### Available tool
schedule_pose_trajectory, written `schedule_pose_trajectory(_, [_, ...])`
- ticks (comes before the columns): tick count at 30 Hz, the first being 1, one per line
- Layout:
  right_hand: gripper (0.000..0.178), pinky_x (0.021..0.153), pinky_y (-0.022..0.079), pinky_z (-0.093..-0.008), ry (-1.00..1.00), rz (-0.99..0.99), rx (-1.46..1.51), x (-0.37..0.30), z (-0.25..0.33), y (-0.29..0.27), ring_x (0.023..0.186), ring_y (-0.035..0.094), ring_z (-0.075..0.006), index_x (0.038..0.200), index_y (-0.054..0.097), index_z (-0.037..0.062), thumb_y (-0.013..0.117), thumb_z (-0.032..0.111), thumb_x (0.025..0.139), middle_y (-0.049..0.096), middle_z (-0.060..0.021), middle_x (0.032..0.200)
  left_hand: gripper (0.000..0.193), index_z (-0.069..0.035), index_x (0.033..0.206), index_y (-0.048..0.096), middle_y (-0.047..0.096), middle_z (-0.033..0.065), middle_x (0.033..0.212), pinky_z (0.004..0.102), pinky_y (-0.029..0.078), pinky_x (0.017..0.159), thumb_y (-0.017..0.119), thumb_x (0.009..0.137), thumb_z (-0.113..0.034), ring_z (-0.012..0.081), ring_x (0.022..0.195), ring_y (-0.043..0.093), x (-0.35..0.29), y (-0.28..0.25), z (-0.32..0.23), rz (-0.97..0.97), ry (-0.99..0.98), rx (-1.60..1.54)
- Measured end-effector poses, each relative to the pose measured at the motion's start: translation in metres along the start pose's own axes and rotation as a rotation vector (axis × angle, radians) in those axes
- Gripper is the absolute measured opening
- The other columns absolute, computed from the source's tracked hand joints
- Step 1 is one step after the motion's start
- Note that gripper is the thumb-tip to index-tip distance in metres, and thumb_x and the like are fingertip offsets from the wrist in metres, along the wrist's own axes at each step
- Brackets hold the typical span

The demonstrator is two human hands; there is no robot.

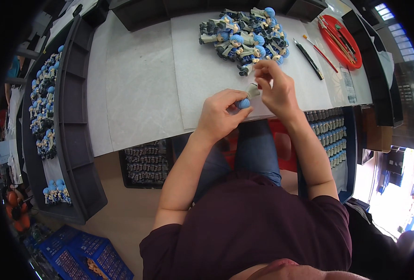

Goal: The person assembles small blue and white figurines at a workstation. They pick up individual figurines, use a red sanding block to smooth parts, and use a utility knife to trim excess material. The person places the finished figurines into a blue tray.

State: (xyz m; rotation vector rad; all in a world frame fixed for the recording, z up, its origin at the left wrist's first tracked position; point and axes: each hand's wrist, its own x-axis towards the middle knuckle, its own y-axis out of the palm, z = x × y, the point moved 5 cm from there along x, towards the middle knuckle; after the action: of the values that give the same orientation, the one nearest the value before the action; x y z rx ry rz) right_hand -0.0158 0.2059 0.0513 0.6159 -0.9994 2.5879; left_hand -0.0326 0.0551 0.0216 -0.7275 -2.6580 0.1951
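My left hand (pixel 220 111) grips a small blue-haired figurine (pixel 245 103) between thumb and fingers, above the near edge of the white-topped table. The figurine lies tilted, its blue head toward me and its pale grey-beige body pointing away to the right. Just beyond that body, my right hand (pixel 279 91) is raised with thumb and forefinger closed in a pinch. Whatever sits between those fingertips, if anything, is too small to make out. A pile of similar blue-haired figurines (pixel 244 39) lies on the white sheet past my hands.
A black craft knife (pixel 309 60) and a red brush (pixel 322 55) lie right of the pile, near a red oval tray (pixel 327 32) of brushes. Black crates of figurines (pixel 43 102) stand at left. Below the table edge are trays of small parts (pixel 146 163) and figurines (pixel 330 135).
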Motion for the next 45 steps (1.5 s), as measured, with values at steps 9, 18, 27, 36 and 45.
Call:
schedule_pose_trajectory(9, [0.023, 0.071, 0.051, -0.0314, 0.033, -0.375, -0.362, 0.018, -0.075, -0.081, 0.078, 0.065, -0.0225, 0.093, 0.058, 0.0027, 0.06, -0.009, 0.073, 0.065, -0.0113, 0.084, 0.03, 0.001, 0.104, 0.064, 0.059, 0.0098, 0.11, 0.0261, 0.051, 0.082, 0.069, 0.075, 0.005, 0.015, 0.097, 0.059, 0.002, -0.006, 0.006, -0.019, -0.037, -0.271])
schedule_pose_trajectory(18, [0.024, 0.079, 0.047, -0.0281, 0.231, -0.103, 0.188, -0.023, -0.039, -0.053, 0.094, 0.059, -0.0163, 0.103, 0.061, 0.0027, 0.059, 0.0, 0.079, 0.064, -0.0091, 0.103, 0.052, 0.0, 0.125, 0.05, 0.055, 0.0086, 0.106, 0.0291, 0.052, 0.086, 0.061, 0.076, 0.014, 0.0163, 0.101, 0.055, -0.001, -0.01, 0.012, -0.023, -0.162, -0.529])
schedule_pose_trajectory(27, [0.03, 0.069, 0.052, -0.0299, 0.307, 0.186, 0.431, -0.051, 0.004, -0.002, 0.08, 0.065, -0.0187, 0.106, 0.062, -0.0022, 0.069, 0.011, 0.079, 0.067, -0.0149, 0.092, 0.054, 0.003, 0.124, 0.049, 0.056, 0.0171, 0.116, 0.0311, 0.05, 0.086, 0.059, 0.073, 0.018, 0.0206, 0.103, 0.057, -0.001, -0.005, 0.015, 0.027, -0.179, -0.446])
schedule_pose_trajectory(36, [0.035, 0.077, 0.051, -0.0263, 0.509, -0.402, 0.283, -0.147, -0.068, -0.132, 0.088, 0.063, -0.0137, 0.111, 0.061, 0.0026, 0.067, 0.0, 0.076, 0.066, -0.0087, 0.102, 0.04, 0.005, 0.124, 0.049, 0.053, 0.0145, 0.126, 0.0304, 0.044, 0.09, 0.058, 0.086, 0.0, 0.0171, 0.103, 0.053, -0.001, -0.002, 0.014, 0.074, -0.069, -0.123])
schedule_pose_trajectory(45, [0.031, 0.077, 0.052, -0.0332, 1.286, -0.586, -0.791, -0.477, -0.165, -0.288, 0.087, 0.066, -0.0257, 0.102, 0.064, 0.0056, 0.067, 0.002, 0.072, 0.067, -0.0141, 0.094, 0.035, 0.005, 0.12, 0.053, 0.056, 0.0119, 0.123, 0.028, 0.044, 0.09, 0.055, 0.085, 0.003, 0.0151, 0.099, 0.054, -0.005, -0.003, 0.011, 0.061, -0.126, 0.009])
